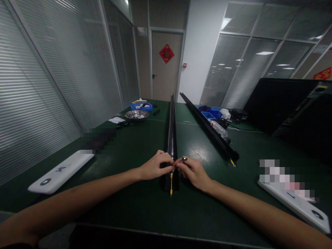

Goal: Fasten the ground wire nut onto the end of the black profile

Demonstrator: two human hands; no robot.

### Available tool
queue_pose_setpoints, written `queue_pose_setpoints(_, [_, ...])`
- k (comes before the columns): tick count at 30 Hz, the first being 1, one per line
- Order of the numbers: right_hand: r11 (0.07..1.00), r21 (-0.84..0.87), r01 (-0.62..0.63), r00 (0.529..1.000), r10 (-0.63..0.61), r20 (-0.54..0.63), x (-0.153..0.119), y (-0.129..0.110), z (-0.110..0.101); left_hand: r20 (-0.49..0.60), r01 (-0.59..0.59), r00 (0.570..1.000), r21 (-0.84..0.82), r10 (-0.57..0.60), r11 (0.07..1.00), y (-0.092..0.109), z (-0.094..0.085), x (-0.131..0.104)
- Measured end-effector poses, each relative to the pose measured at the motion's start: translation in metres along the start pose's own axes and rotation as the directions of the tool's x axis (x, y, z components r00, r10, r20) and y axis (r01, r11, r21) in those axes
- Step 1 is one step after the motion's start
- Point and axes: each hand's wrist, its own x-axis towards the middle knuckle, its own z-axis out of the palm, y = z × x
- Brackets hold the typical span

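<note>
A long black channel-shaped rail (171,135) lies lengthwise on the green table, its near end in front of me. My left hand (158,165) and my right hand (194,172) meet over that end, fingertips pinched together and touching. Whatever sits between the fingertips is too small and covered to make out. Just below them, a short yellow wire (171,185) with a metal lug runs out over the rail's near end. A ring shows on my right hand.
To the right, a second black rail (207,124) lies slanted, a yellow lugged wire (232,162) at its near end. Blue bins (207,115), a metal bowl (137,115), a blue tray (141,107) and white power banks (62,173) surround the work. A large dark panel (278,100) stands right.
</note>
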Motion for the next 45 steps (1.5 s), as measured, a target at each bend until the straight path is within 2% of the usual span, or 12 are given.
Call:
queue_pose_setpoints(12, [1.0, 0.007, 0.021, 1.0, -0.021, -0.016, -0.001, 0.0004, 0.0007, -0.012, -0.002, 1.0, 0.006, 0.002, 1.0, 0.0, 0.0, -0.0012])
queue_pose_setpoints(23, [1.0, -0.007, -0.029, 0.999, 0.029, -0.02, -0.0008, 0.0004, 0.0007, -0.003, 0.005, 1.0, -0.003, -0.005, 1.0, 0.0041, -0.0019, 0.0004])
queue_pose_setpoints(33, [1.0, -0.013, -0.01, 1.0, 0.01, -0.014, 0.0001, -0.001, 0.0006, -0.022, -0.013, 1.0, 0.013, 0.013, 1.0, -0.0034, 0.0017, -0.0011])
queue_pose_setpoints(45, [0.999, 0.001, -0.032, 0.999, 0.032, -0.012, -0.001, 0.0002, -0.0002, 0.012, 0.003, 1.0, 0.002, -0.003, 1.0, 0.0024, -0.0013, 0.0005])
